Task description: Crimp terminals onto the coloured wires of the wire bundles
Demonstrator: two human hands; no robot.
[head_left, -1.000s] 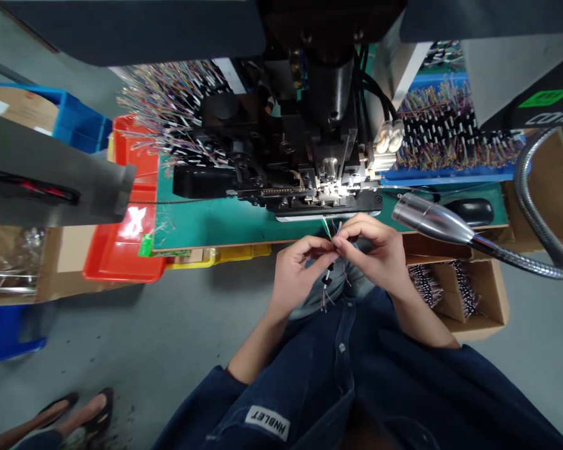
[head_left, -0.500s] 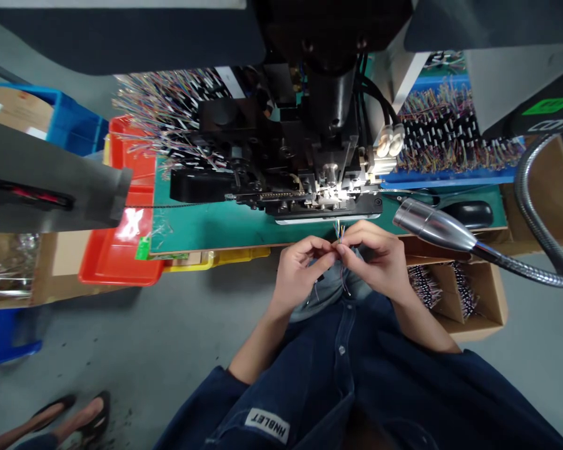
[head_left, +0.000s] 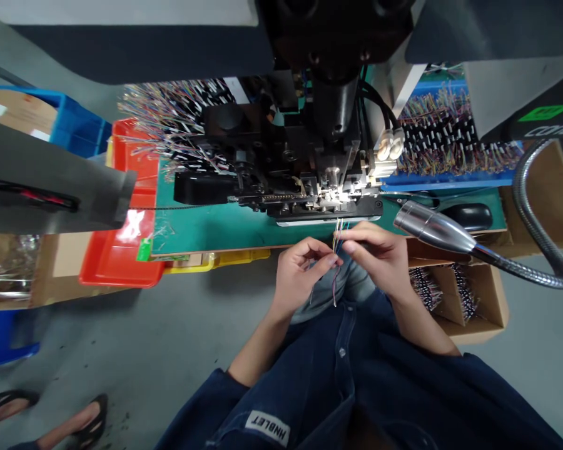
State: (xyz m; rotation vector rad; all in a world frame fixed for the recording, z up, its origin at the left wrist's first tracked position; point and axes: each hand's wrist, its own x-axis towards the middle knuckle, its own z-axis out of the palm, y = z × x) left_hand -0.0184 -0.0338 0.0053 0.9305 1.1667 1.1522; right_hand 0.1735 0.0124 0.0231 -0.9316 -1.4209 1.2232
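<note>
Just in front of the table edge, my left hand (head_left: 303, 269) pinches a small bundle of thin coloured wires (head_left: 336, 245) between thumb and forefinger. The upper wire ends fan out toward the machine, with yellow, white and blue strands visible. Darker ends dangle below my fingers. My right hand (head_left: 378, 253) has its thumb and forefinger around the upper strands, closed on some of them; exactly which ones is too small to tell. Directly beyond the wires stands a black machine (head_left: 328, 203) with a brightly lit metal working area, apart from the wire ends.
A silver gooseneck lamp (head_left: 434, 228) reaches in from the right, near a black mouse (head_left: 469, 216). Wire bundles fill a blue tray (head_left: 450, 180) and a divided cardboard box (head_left: 488, 319). Red trays (head_left: 117, 256) stand left. Another person's feet (head_left: 87, 415) show lower left.
My right fingers have moved slightly apart from my left ones, up along the strands. The wire ends are more spread out. The other person's feet have shifted.
</note>
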